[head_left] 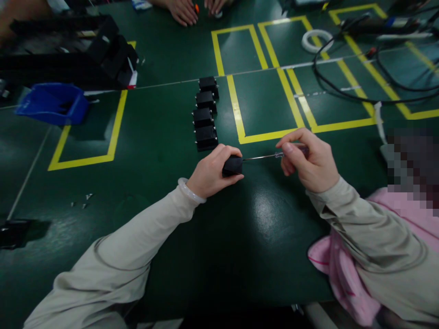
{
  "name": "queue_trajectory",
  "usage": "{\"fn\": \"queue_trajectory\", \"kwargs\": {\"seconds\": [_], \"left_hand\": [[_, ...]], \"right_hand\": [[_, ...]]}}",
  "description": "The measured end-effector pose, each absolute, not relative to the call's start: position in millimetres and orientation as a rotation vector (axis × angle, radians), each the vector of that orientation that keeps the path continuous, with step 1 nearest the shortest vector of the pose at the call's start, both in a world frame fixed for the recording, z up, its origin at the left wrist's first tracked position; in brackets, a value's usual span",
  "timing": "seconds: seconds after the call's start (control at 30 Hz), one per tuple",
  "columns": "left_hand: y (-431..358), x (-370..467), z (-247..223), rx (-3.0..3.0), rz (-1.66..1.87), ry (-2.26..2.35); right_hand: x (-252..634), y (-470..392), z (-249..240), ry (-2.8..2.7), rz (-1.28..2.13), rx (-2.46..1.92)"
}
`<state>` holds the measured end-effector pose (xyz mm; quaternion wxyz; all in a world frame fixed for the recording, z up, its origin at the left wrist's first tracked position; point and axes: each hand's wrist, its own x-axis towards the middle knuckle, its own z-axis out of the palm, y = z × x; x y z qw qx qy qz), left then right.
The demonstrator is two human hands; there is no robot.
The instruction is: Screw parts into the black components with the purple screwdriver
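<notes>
My left hand [216,170] grips a small black box-shaped part [232,166] on the green table [164,256]. In my right hand [307,157] is a screwdriver [262,157] with a clear handle, held level. Its thin shaft points left, and the tip meets the right side of the black part; whether it sits in a screw is too small to tell. Just beyond my left hand, several similar black parts [205,116] stand in a row, with shiny screws sticking out at their sides. A few loose screws [85,204] lie on the table to the left.
A blue bin [55,104] and black trays [68,50] stand at the left. Yellow tape outlines [274,135] mark the table. A white tape ring [317,41] and black cables [343,93] lie back right. Another person's hands [183,10] show at the far edge. Pink cloth [346,269] hangs at right.
</notes>
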<state>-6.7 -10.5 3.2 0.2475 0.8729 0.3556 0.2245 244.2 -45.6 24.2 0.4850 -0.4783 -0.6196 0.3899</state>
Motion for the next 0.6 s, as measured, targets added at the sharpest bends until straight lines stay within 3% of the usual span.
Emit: {"fn": "queue_trajectory", "kwargs": {"seconds": [0.6], "left_hand": [[-10.7,-6.8,3.7,2.384,0.613,0.970]], "right_hand": [[244.4,-45.3,23.6,-1.494,0.919,-1.167]]}}
